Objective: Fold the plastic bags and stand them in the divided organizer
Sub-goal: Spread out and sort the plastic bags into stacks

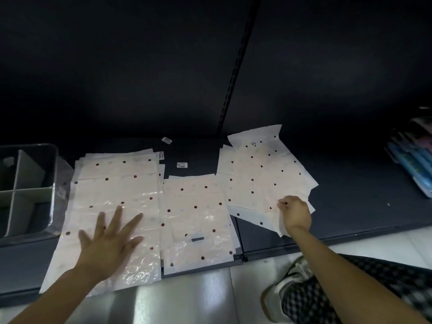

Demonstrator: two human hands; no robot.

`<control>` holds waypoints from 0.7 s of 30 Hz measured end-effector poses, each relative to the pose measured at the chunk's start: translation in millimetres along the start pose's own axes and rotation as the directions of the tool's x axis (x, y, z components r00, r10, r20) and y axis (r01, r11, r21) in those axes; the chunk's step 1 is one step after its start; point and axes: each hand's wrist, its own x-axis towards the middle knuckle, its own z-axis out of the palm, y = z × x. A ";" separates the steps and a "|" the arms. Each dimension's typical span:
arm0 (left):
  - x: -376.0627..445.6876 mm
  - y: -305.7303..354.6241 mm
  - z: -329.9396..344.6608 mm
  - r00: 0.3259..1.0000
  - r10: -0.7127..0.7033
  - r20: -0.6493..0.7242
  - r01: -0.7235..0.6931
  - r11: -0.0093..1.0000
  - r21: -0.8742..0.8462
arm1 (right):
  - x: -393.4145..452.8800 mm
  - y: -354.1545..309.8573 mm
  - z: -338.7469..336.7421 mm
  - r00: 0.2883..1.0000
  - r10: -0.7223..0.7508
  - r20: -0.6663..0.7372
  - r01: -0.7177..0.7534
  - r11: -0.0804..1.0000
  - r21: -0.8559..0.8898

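**Pressing and pinching at the dotted bags**

Lying flat on the dark shelf point(339, 202), three piles of dotted plastic bags stood in a row right of the divided organizer point(25, 190). The left hand point(109, 244) rested with fingers spread on the left pile point(112, 197), the one just beside the organizer. The middle pile point(196, 220) lay untouched. Farthest from the organizer, the right hand point(295, 213) pinched the near edge of the right pile point(259, 174).

Left hand point(109, 239) splayed, right hand point(295, 212) curled
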 end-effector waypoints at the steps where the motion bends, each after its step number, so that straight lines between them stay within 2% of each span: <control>1: 0.8 -3.5 -1.3 1.000 -0.008 0.002 0.008 1.000 -0.010 | 1.9 0.2 -1.7 1.000 0.003 -0.003 -0.003 1.000 0.001; 5: 0.8 -2.3 -5.5 1.000 -0.016 -0.019 0.017 0.999 0.044 | 6.3 -2.8 -5.5 0.999 -0.012 0.048 0.012 1.000 0.004; 8: -2.7 5.8 -6.1 1.000 -0.020 -0.023 0.021 0.998 0.055 | 8.4 -4.5 -5.9 0.989 -0.026 0.147 0.029 0.999 -0.016; 12: -4.4 15.2 -11.3 0.999 0.011 -0.031 -0.012 0.999 -0.034 | 15.8 -1.9 -5.7 0.995 -0.090 0.040 0.092 0.994 -0.054; 15: -5.2 27.4 -16.7 0.987 0.110 -0.118 -0.121 0.989 -0.088 | 20.0 -1.8 -7.5 0.987 -0.155 0.031 0.158 0.978 -0.134; 18: -2.8 46.0 -23.8 0.933 0.242 -0.267 -0.292 0.942 -0.166 | 18.1 -14.4 -11.9 0.967 -0.254 -0.027 0.247 0.959 -0.141; 21: 1.0 72.4 -29.0 0.896 0.283 -0.342 -0.385 0.878 -0.283 | 4.5 -51.6 -13.0 0.906 -0.423 -0.018 0.418 0.901 -0.114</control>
